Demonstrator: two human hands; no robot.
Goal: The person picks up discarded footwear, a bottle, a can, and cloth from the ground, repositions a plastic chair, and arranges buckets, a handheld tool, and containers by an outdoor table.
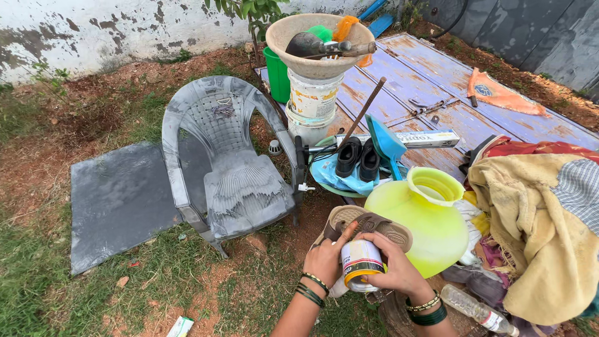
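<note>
Small white tin with yellow band (360,264), held low above grass beside yellow pot (424,218): left hand (326,259) and right hand (393,269) grip clasped around it; best kept upright, supported underneath.

Beside the grey plastic armchair (228,156), these are counted: one flat grey slab (121,200), two stacked white buckets (312,106), one green bucket (276,76), two black shoes (359,158), one yellow-green plastic pot (424,218), one small white-and-yellow tin (360,263).
</note>
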